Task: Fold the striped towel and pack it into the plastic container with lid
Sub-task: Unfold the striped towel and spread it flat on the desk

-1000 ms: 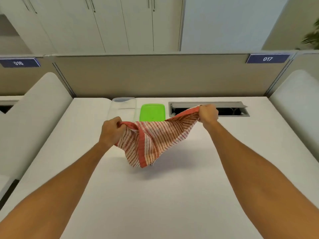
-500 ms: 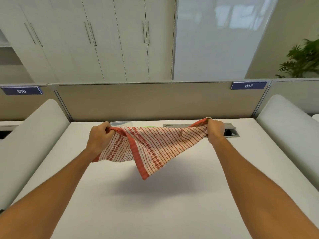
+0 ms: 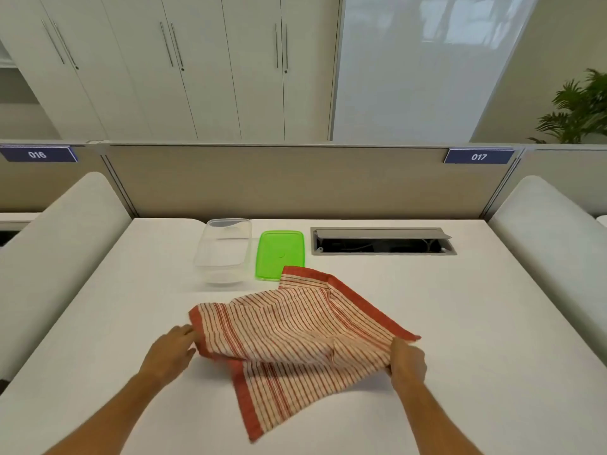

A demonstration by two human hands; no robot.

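Observation:
The red-and-white striped towel (image 3: pixel 295 336) lies rumpled on the white table, one corner pointing toward me and another reaching the lid. My left hand (image 3: pixel 172 351) pinches its left red-bordered edge. My right hand (image 3: pixel 407 364) grips its right edge, just below the right corner. Behind the towel stands the clear plastic container (image 3: pixel 223 249), open and empty. The green lid (image 3: pixel 279 254) lies flat just right of it, its near corner covered by the towel.
A grey cable hatch (image 3: pixel 382 241) is sunk into the table (image 3: pixel 460 323) at the back right. A beige partition (image 3: pixel 295 182) closes the far edge. White padded dividers (image 3: pixel 59 244) flank both sides.
The towel, held stretched in the air between both hands, has come down onto the table nearer me. Both hands dropped with it; the container and lid now show fully.

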